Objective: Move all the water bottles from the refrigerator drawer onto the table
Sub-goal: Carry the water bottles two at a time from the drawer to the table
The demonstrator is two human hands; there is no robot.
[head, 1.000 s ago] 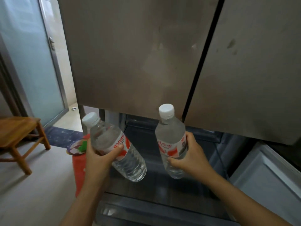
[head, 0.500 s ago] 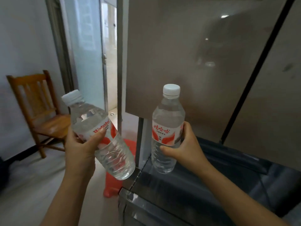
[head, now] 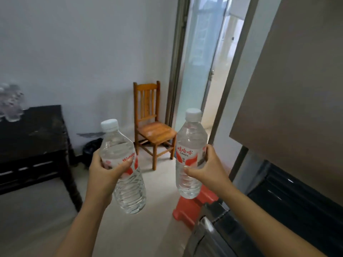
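Observation:
My left hand (head: pixel 104 175) grips a clear water bottle (head: pixel 123 167) with a white cap and red-and-white label, tilted a little with its cap to the left. In my right hand (head: pixel 207 169) is a second, upright water bottle (head: pixel 191 154) of the same kind. Both bottles are held in the air in front of me, over the floor. A dark table (head: pixel 35 130) stands at the left against the wall. The open refrigerator drawer (head: pixel 289 204) is at the lower right; its inside is dark and I cannot see what it holds.
A wooden chair (head: pixel 154 127) stands against the wall ahead, beside a glass door (head: pixel 200 58). A red stool (head: pixel 193 206) sits on the floor next to the drawer's corner. A dark bin (head: pixel 91 147) is between table and chair. The refrigerator door (head: pixel 297 89) fills the right.
The view has swung left from the refrigerator toward the room. Both hands have carried the bottles away from above the drawer; the table has come into view at the left.

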